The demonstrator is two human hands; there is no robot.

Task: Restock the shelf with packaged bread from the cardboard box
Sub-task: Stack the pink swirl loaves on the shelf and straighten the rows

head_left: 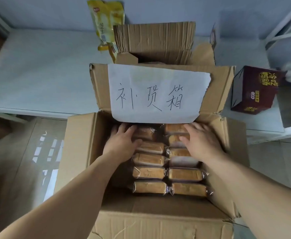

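An open cardboard box (79, 152) stands in front of me on the floor, its far flap carrying a white paper sheet (156, 94) with handwritten characters. Inside lie two columns of clear-wrapped bread packages (149, 172), several in each. My left hand (122, 140) rests flat on the far packages of the left column, fingers spread. My right hand (201, 140) lies on the far packages of the right column (184, 175), fingers spread too. Neither hand is closed around a package. A white shelf (37, 69) runs behind the box.
A second open cardboard box (155, 38) sits on the shelf behind the first. A yellow snack bag (105, 23) leans at its left. A dark red carton (251, 90) stands on the shelf at right, near a white shelf frame (282, 28). Tiled floor lies at left.
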